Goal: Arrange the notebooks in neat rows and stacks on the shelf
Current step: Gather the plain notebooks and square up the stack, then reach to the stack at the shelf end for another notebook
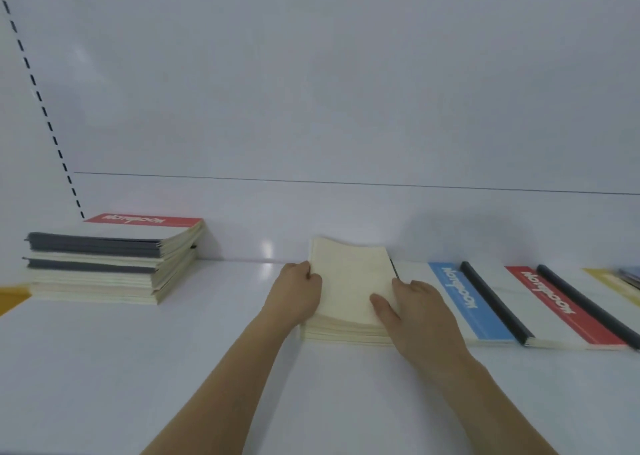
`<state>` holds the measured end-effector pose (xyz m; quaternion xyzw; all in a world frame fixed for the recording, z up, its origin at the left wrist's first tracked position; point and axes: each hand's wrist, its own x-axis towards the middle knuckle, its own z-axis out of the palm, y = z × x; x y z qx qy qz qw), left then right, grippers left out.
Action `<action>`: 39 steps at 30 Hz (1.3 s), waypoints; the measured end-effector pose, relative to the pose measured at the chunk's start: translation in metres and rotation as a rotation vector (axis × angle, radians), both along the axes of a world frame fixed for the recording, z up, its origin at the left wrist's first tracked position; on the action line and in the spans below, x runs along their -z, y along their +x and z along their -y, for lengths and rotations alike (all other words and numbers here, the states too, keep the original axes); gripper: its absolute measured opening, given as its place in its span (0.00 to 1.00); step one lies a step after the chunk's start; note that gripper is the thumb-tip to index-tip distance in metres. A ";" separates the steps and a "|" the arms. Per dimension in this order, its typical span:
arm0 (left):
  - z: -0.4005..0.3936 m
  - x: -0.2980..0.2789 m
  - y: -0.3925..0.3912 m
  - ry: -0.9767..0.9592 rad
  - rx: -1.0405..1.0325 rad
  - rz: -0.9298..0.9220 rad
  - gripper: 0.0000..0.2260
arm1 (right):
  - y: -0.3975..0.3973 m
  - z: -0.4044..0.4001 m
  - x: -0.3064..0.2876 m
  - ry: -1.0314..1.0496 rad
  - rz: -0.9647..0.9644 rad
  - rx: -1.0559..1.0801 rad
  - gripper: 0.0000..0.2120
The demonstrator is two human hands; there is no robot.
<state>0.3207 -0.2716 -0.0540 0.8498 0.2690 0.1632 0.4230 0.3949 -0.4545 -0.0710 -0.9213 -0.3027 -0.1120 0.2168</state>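
At the far left, a tall stack of notebooks (104, 267) is sitting on the white shelf (207, 368), close against the white back panel (311, 91). Its top notebook is showing a red band with white lettering along its rear edge, and dark grey covers are showing between cream page edges lower down; the layers are lying slightly out of line with one another. A slotted upright (41, 105) is running up the panel behind this stack.

Near the middle of the shelf, a low cream stack (349, 281) is lying flat, well apart from the tall stack. The left hand (298, 295) is pressing against the stack's left edge, fingertips curling onto the top sheet near the rear corner. The right hand (412, 312) is lying on the stack's right side, fingers spread flat on top. Neither grip is closing around anything; both are bracing the stack between them, and the top sheets are bowing upward at the rear.

Just beside the right hand, a notebook with a blue band (467, 302) is lying flat, its black spine (495, 302) facing right. Next along, touching it, a notebook with a red band (561, 305) is lying likewise. At the right edge, a yellow-edged notebook (613, 281) is partly cut off.
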 end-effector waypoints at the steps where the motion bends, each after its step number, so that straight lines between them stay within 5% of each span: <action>1: 0.000 -0.003 -0.004 -0.055 0.034 0.013 0.12 | 0.000 0.001 -0.004 -0.031 -0.033 -0.001 0.23; 6: -0.006 -0.009 -0.034 -0.095 0.264 0.012 0.28 | -0.005 0.014 -0.024 -0.195 -0.217 -0.135 0.39; 11: -0.009 0.002 -0.037 0.311 0.422 -0.243 0.44 | 0.006 0.017 -0.027 -0.280 -0.256 -0.191 0.44; 18: -0.005 -0.002 -0.037 0.545 0.423 -0.352 0.39 | 0.016 0.013 -0.025 -0.321 -0.223 -0.200 0.43; 24: -0.005 0.000 -0.037 0.553 0.398 -0.332 0.38 | 0.013 0.015 -0.023 -0.343 -0.177 -0.212 0.42; 31: -0.006 0.007 -0.048 0.405 0.305 -0.147 0.43 | 0.004 0.006 -0.018 -0.173 -0.024 -0.187 0.44; 39: -0.030 -0.005 -0.097 0.600 -0.020 0.062 0.28 | -0.046 -0.051 -0.022 -0.070 0.100 -0.322 0.40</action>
